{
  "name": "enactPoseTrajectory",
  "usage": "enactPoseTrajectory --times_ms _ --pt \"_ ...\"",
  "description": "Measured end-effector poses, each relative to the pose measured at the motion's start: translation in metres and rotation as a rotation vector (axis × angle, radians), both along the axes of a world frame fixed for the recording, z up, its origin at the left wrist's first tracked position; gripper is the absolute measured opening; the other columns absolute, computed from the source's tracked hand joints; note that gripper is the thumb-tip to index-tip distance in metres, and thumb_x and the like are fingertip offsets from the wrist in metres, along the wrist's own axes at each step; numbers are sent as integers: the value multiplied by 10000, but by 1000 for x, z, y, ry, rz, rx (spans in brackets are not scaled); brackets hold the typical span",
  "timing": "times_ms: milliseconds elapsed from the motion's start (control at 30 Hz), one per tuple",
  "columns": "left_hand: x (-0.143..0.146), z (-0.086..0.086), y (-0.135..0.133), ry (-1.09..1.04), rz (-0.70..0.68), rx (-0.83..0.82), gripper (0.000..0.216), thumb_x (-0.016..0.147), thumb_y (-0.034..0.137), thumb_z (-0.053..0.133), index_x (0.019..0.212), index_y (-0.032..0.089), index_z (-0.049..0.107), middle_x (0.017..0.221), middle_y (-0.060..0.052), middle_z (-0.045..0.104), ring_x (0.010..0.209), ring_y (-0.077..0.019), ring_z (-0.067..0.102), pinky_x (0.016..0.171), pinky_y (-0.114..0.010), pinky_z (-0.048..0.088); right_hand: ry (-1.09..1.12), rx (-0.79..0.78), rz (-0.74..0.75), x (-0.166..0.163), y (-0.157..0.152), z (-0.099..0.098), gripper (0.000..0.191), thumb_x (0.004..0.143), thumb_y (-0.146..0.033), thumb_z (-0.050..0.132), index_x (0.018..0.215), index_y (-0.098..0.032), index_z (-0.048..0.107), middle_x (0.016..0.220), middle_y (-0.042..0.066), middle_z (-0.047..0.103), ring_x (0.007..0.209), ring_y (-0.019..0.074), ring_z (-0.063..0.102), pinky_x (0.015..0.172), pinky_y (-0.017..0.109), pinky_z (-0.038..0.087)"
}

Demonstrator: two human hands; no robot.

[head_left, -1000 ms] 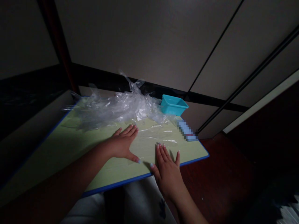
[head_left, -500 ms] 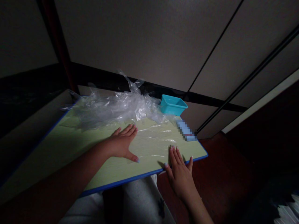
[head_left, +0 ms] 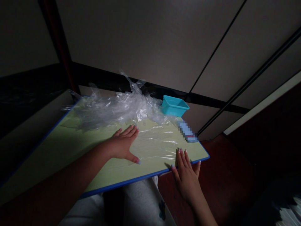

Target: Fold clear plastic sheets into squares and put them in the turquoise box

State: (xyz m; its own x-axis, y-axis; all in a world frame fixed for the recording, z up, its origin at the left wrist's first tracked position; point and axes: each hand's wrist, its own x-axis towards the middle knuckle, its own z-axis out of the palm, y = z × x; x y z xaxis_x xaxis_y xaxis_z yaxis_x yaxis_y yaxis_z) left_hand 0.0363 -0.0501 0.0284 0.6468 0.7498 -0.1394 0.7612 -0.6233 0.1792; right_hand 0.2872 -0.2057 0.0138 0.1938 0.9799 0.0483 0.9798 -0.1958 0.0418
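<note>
A clear plastic bag (head_left: 155,142) lies flat on the pale yellow table (head_left: 98,175), with shiny creases running across it. My left hand (head_left: 123,146) rests palm down on the bag's left part, thumb and fingers spread. Over the table's front edge, at the bag's right end, is my right hand (head_left: 187,175), its fingers stretched out and the fingertips on or just above the surface. Neither hand grips anything. Beyond the flat bag a heap of crumpled clear plastic bags (head_left: 113,108) covers the back of the table.
A turquoise plastic basket (head_left: 175,106) stands at the back right corner. Near the right edge lies a flat bluish item (head_left: 188,131), blurred out. The table has a blue rim (head_left: 131,181); a panelled wall (head_left: 141,37) rises behind it.
My right hand has slid a little to the right along the front edge. More creases show at the bag's right end. My left hand has stayed in place.
</note>
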Motion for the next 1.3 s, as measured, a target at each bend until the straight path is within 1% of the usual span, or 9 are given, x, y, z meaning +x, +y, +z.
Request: enactPoseTrajectory --times_ms 100,167,233,300,433,533,633,900,1300 --pt "0 0 0 -3 2 -3 1313 433 848 475 1416 100 30 1462 -148 -42 1341 -321 -60 1045 -508 22 -36 30 -65 -3 1 0 611 901 -464 165 1419 -148 99 1470 93 81 1350 236 -21 977 625 -72" --pt "0 0 0 -7 4 -4 1317 427 845 483 1416 102 33 1464 -150 -33 1339 -326 -62 1045 -509 24 -40 61 -66 -11 2 2 600 905 -444 158 1421 -145 95 1472 103 62 1347 250 -35 967 639 -73" --pt "1 0 -1 -10 4 -4 1312 427 840 491 1418 110 36 1465 -150 -26 1339 -328 -62 1044 -509 27 -12 74 9 -25 3 6 579 911 -423 158 1423 -169 69 1474 90 64 1348 249 -24 969 643 -60" --pt "1 1 -1 -10 6 -5 1302 432 833 498 1419 118 41 1466 -149 -20 1339 -328 -59 1044 -506 30 37 58 131 -40 5 11 573 912 -421 182 1423 -198 47 1472 74 98 1350 247 1 977 641 -45" --pt "1 2 -2 -6 10 -5 1284 443 823 505 1419 122 53 1468 -141 -11 1338 -333 -60 1044 -510 19 132 11 331 -69 11 23 602 902 -472 228 1421 -216 61 1464 56 155 1350 243 55 1011 602 -43" --pt "0 0 -1 -13 0 6 1272 453 827 494 1419 123 59 1468 -134 -15 1338 -329 -66 1047 -506 6 189 -10 430 -82 20 29 608 903 -505 198 1421 -213 72 1466 42 134 1352 215 66 1034 561 -49" --pt "-1 -1 -1 -15 -4 8 1286 443 843 477 1417 114 59 1465 -136 -29 1341 -319 -66 1045 -517 -2 228 -38 477 -89 30 32 627 898 -531 176 1420 -192 98 1464 45 131 1351 198 80 1053 521 -42" --pt "1 5 -3 8 11 -15 1306 438 847 474 1414 92 48 1458 -140 -40 1345 -302 -61 1048 -513 9 190 -23 431 -76 30 23 684 879 -559 222 1420 -158 103 1459 71 159 1344 212 127 1064 492 -38" --pt "1 5 -2 23 3 -7 1334 425 865 449 1409 69 28 1453 -137 -75 1343 -313 -64 1047 -521 18 113 20 280 -31 14 11 638 893 -475 261 1423 -159 98 1452 81 179 1335 253 158 1046 556 28"
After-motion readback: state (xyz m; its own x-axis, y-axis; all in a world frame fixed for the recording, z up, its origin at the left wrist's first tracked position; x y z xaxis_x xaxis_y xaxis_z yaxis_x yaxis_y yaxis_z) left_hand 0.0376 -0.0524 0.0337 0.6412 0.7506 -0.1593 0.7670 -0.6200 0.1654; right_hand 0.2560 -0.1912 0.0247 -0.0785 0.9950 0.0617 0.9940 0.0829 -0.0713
